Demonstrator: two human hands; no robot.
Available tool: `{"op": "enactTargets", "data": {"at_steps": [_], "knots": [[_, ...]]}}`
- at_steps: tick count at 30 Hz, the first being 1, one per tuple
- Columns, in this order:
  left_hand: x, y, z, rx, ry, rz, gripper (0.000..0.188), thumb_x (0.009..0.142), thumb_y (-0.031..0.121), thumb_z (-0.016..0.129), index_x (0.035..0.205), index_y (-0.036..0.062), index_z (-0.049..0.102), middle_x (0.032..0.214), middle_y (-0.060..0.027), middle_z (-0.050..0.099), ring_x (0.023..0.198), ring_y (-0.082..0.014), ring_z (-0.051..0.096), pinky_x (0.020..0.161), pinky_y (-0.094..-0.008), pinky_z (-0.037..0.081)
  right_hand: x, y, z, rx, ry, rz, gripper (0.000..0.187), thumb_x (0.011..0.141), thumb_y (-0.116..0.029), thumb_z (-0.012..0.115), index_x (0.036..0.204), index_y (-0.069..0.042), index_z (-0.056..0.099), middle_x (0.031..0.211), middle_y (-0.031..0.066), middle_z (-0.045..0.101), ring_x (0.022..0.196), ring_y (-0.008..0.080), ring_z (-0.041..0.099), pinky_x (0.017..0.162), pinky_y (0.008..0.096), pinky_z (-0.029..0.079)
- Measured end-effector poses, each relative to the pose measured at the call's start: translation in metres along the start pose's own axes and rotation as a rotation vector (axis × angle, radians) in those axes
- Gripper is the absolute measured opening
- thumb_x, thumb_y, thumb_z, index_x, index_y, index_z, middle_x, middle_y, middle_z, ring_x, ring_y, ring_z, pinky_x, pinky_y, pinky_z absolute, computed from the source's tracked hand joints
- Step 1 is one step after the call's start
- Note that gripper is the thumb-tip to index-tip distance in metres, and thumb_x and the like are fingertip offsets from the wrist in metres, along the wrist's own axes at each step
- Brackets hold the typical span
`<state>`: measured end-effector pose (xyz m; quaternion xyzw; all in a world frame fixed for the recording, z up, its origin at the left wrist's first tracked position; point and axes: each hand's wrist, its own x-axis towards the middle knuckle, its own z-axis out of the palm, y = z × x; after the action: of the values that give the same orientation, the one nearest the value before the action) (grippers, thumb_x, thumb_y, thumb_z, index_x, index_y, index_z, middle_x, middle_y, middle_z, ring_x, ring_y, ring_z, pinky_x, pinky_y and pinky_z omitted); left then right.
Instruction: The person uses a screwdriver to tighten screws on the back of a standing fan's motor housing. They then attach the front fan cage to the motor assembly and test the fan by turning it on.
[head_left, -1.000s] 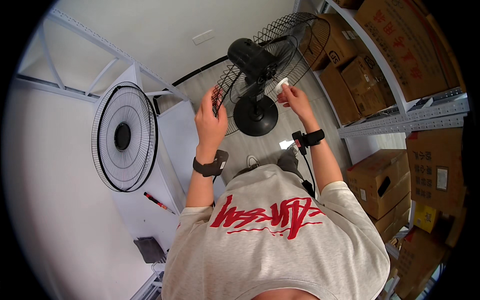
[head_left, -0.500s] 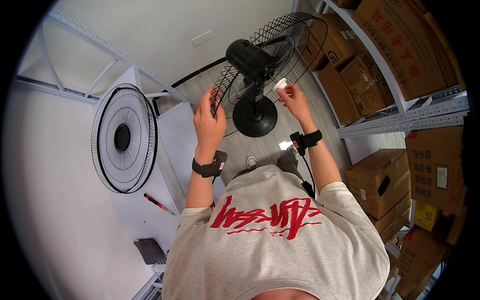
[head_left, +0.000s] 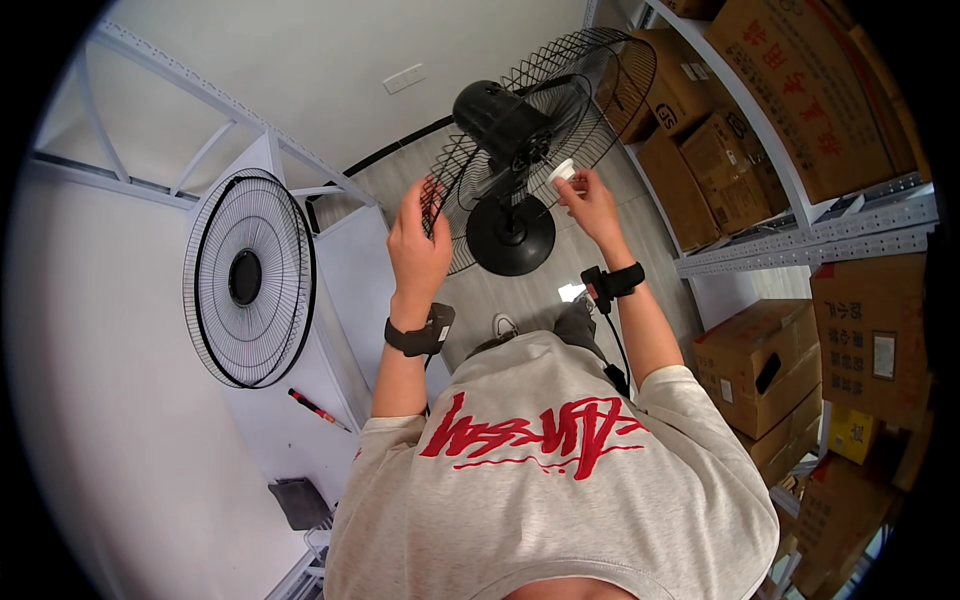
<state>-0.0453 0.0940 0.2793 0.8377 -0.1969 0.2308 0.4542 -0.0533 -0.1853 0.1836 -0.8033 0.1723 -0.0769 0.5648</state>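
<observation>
A black stand fan stands on the floor ahead of me, with its motor housing (head_left: 500, 112) turned toward the wall and its round base (head_left: 511, 240) below. Its wire rear guard (head_left: 610, 70) spreads out on both sides, and the blades show only partly through the wires. My left hand (head_left: 418, 245) is closed on the guard's left edge, fingers curled round the wires. Between the fingertips of my right hand (head_left: 592, 208) is a small white round plastic piece, apparently a nut or cap (head_left: 562, 171), close to the fan's centre at its front side.
At left, a black wire fan grille (head_left: 215, 290) with a round centre lies on a white shelf; a red and black screwdriver (head_left: 318, 410) lies nearby. Cardboard boxes (head_left: 755, 365) fill metal racks (head_left: 850, 225) on the right. A wall socket plate (head_left: 404, 78) is behind the fan.
</observation>
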Motion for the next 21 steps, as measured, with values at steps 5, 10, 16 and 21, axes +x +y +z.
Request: {"op": "enactTargets", "data": {"at_steps": [5,10,16,21], "knots": [[0.0,0.003,0.0,0.008,0.0,0.001,0.048,0.085,-0.005,0.061,0.132,0.0001,0.054,0.113,-0.0183,0.069,0.1,-0.0328,0.07,0.087,-0.0396,0.056,0.005,-0.009,-0.009,0.237,-0.189,0.248,0.05,0.099,-0.045,0.062,0.116,0.001,0.059,0.094,0.0077,0.072,0.08,0.0143,0.071,0.065,0.0272,0.055],[0.0,0.0,-0.001,0.01,0.004,0.01,0.048,0.084,-0.005,0.061,0.131,0.0002,0.054,0.113,-0.018,0.069,0.099,-0.0325,0.07,0.087,-0.0394,0.055,-0.003,-0.003,0.0,-0.123,0.079,-0.19,0.045,0.098,-0.042,0.064,0.108,0.002,0.064,0.09,0.0114,0.074,0.075,0.0165,0.072,0.064,0.0287,0.055],[0.002,0.011,-0.002,0.004,0.008,-0.009,0.033,0.096,0.002,0.058,0.128,-0.0015,0.056,0.111,-0.0176,0.072,0.101,-0.03,0.071,0.088,-0.0368,0.054,0.004,-0.01,-0.007,0.251,-0.147,0.27,0.048,0.095,-0.042,0.068,0.111,0.003,0.063,0.089,0.0125,0.074,0.078,0.0197,0.073,0.068,0.0331,0.055],[0.003,0.009,-0.002,0.021,0.018,0.005,0.033,0.095,0.002,0.058,0.128,-0.0015,0.056,0.111,-0.0178,0.072,0.102,-0.0298,0.071,0.088,-0.0365,0.054,-0.002,-0.004,-0.003,-0.175,0.055,-0.142,0.052,0.093,-0.043,0.071,0.115,0.003,0.062,0.089,0.0132,0.074,0.076,0.0199,0.073,0.069,0.0325,0.055]]}}
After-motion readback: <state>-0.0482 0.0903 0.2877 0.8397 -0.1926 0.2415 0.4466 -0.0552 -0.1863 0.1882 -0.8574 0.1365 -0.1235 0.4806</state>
